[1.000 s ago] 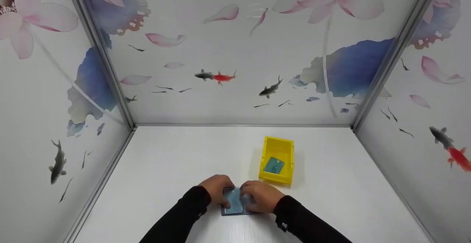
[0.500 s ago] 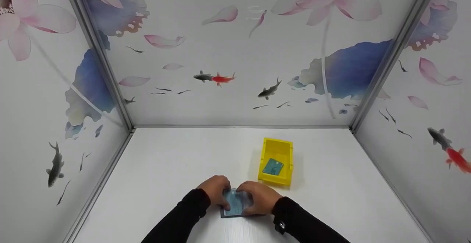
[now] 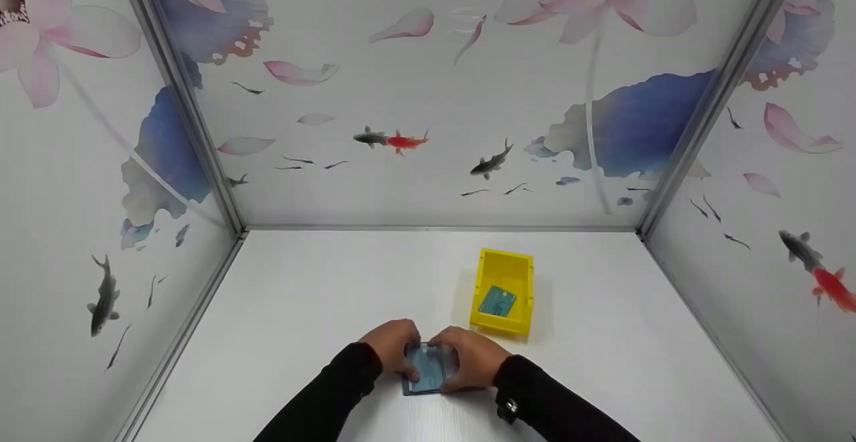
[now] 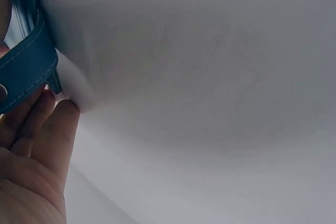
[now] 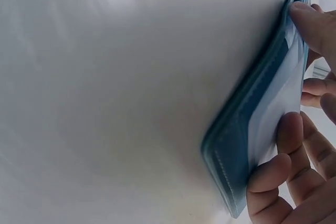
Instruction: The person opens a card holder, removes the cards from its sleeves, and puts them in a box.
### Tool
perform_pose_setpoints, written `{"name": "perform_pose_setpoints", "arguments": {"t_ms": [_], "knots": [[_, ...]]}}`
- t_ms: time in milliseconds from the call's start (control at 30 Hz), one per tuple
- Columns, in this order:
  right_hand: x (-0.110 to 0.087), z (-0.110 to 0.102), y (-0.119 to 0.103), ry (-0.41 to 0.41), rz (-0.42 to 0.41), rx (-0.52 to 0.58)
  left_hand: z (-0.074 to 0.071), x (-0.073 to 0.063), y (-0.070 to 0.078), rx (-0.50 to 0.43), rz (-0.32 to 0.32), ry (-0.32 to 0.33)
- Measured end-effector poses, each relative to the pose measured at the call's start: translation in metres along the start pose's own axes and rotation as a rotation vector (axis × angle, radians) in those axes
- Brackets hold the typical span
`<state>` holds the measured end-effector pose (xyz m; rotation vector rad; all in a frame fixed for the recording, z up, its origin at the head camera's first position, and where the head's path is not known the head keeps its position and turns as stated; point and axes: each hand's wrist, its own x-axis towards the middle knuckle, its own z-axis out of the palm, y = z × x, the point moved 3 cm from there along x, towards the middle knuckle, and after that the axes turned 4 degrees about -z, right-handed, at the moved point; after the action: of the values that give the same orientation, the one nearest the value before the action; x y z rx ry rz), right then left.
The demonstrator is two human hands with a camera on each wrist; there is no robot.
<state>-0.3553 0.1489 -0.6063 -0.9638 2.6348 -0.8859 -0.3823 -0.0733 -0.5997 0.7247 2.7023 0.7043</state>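
Observation:
A blue card holder (image 3: 426,370) with clear sleeves lies open on the white table, between both hands in the head view. My left hand (image 3: 392,347) grips its left side, the thumb lying over the sleeve. In the left wrist view, a stitched strap with a metal snap (image 4: 23,72) hangs off the card holder beside the fingers. My right hand (image 3: 473,360) holds the right part, with thumb and index finger spread along a clear sleeve. The right wrist view shows those fingertips on the clear sleeve (image 5: 270,106); its far side is hidden by the hand.
A yellow plastic bin (image 3: 528,295) stands on the table (image 3: 321,288) just beyond the right hand. Inside it lies a teal card (image 3: 497,301). White panels (image 3: 428,188) with painted flowers and fish enclose the back and both sides.
The right hand's fingers have shifted slightly left and spread along the sleeve, covering more of the card holder's right part. The left hand stays almost in place. Bin and card are unmoved.

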Motion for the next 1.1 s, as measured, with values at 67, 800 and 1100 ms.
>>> {"name": "perform_pose_setpoints", "arguments": {"t_ms": [67,800,1100], "knots": [[-0.0003,-0.0011,0.0004,-0.009,0.007,0.012,0.0003,-0.0004,-0.0003,0.024,0.000,-0.005],[0.0087,-0.0004,-0.0035,-0.103,0.058,-0.076,-0.0029,-0.0049,0.0063,0.018,0.014,-0.012],[0.0068,-0.0026,0.0010,-0.095,0.016,-0.082,-0.0064,-0.0095,0.0064,0.030,0.003,-0.008]]}}
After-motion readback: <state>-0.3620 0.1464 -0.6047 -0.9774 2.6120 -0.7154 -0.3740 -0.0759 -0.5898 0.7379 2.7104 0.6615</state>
